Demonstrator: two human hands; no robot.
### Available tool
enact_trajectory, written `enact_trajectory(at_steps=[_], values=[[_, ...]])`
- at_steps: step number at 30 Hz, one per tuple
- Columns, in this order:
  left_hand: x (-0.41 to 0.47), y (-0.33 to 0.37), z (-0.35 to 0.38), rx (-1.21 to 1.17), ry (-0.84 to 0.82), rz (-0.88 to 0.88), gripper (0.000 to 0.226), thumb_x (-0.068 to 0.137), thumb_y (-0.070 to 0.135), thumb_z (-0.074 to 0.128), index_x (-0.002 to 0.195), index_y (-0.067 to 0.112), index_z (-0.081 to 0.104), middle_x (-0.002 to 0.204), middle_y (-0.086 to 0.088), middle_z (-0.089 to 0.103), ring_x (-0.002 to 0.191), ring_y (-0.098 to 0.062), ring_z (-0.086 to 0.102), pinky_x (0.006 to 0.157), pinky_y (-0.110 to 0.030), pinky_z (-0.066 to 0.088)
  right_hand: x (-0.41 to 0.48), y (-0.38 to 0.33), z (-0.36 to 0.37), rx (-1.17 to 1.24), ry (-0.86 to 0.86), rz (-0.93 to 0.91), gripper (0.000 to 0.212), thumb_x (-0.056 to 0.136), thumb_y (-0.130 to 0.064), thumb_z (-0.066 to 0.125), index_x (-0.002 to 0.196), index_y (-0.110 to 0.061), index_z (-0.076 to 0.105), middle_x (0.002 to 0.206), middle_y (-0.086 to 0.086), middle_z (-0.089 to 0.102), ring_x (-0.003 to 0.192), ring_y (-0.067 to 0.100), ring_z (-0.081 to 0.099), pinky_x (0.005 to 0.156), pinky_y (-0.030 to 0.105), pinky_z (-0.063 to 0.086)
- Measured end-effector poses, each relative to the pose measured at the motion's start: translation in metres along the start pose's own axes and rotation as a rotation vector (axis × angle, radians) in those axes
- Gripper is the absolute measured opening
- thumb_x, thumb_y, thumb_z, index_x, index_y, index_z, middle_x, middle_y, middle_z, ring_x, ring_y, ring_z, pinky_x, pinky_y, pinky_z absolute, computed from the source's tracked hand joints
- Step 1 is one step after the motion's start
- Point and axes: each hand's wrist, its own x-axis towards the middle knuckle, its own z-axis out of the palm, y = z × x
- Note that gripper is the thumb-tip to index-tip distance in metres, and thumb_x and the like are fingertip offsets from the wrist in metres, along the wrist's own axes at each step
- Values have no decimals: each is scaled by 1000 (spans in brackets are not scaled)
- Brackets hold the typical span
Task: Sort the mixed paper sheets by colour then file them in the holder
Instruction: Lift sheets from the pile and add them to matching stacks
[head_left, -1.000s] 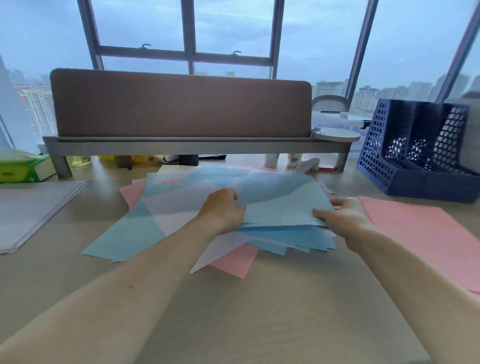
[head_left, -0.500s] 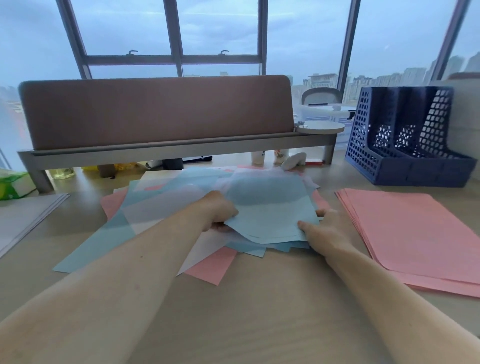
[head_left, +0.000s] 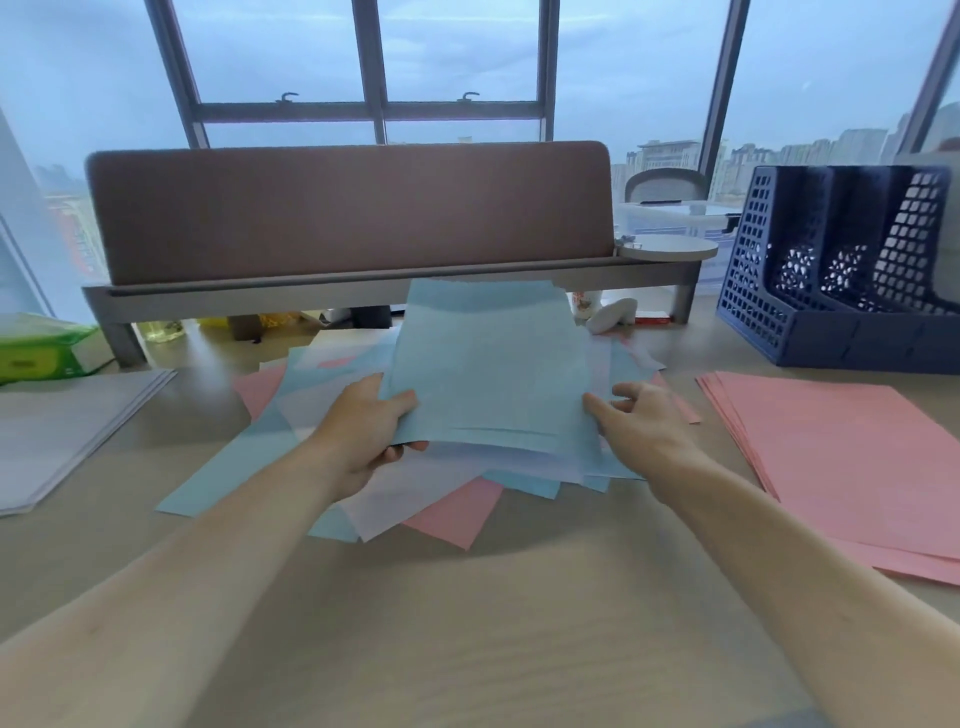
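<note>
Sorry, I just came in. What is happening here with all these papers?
A person is sorting coloured paper. The left hand grips a few blue sheets, tilted up over the mixed pile, and the right hand reaches to their right edge with loose fingers. A pink stack lies on the right, a white stack on the left. The navy file holder stands behind the pink stack; no paper shows in it.

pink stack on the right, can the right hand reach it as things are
Probably yes. The right hand looks open and seems to grip nothing, and nothing stands between it and the pink stack, flat on the desk just to its right. The left hand holds the blue sheets.
</note>
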Motion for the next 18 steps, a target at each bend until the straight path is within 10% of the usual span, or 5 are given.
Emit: enact_trajectory(at_steps=[6, 10, 18], values=[[-26, -15, -35, -124, 3, -107, 19, 106, 37, 49, 117, 26, 60, 104, 2, 74, 83, -17, 71, 40, -23, 42, -22, -40, 63, 292, -319, 143, 12, 98, -14, 58, 102, -4, 65, 98, 14, 69, 82, 26, 69, 57, 34, 61], [-35, -25, -64, -52, -5, -122, 20, 105, 18, 53, 122, 28, 57, 117, 4, 68, 102, -19, 67, 51, -24, 54, -35, -51, 93, 174, -344, 98, 22, 95, 2, 55, 80, -13, 55, 84, 11, 62, 73, 24, 64, 66, 46, 62], [-56, -39, -145, 85, 107, -219, 13, 101, 8, 52, 108, 13, 62, 102, -6, 67, 77, -18, 65, 49, -22, 52, -57, -96, 161, 26, -561, 63, 12, 92, 2, 56, 97, -7, 62, 100, 13, 67, 90, 28, 66, 59, 35, 62]])
